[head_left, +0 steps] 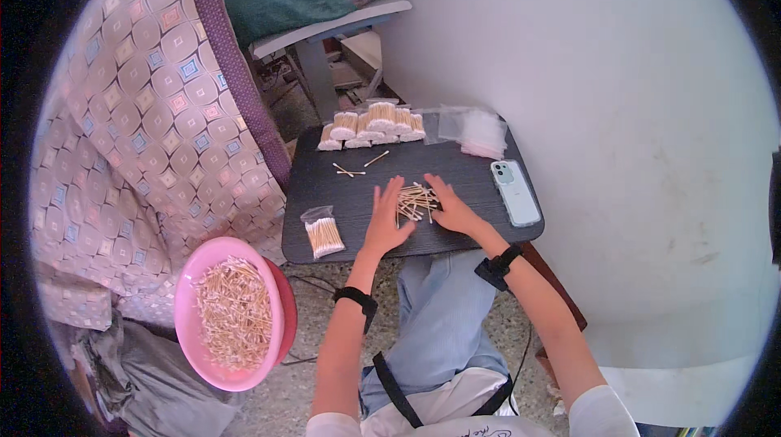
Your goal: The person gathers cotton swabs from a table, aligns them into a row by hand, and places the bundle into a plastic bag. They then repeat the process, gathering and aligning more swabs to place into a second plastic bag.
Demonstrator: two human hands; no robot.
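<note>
Two forearms come up from the lower edge, each with a black band at the wrist, over knees in pale blue trousers. Down at the person's left, on the floor, a pink bowl (230, 315) holds a big heap of loose cotton swabs. Past the knees stands a small dark table (455, 167). On it the left hand (386, 222) lies flat, palm down, fingers spread and reaching toward a loose pile of swabs (416, 201) near the table's middle. The right hand (452, 208) rests on the other side of that pile, fingers stretched and lightly parted, touching its edge; neither hand pinches anything. Left of the left hand lies a small clear bag of swabs (323, 231). A pale blue phone (515, 191) lies face down near the table's right edge. Farther on, a few stray swabs (355, 167) lie apart, then a row of filled bags (372, 126) along the far edge, with empty clear bags (474, 130) stacked beside them on the right.
</note>
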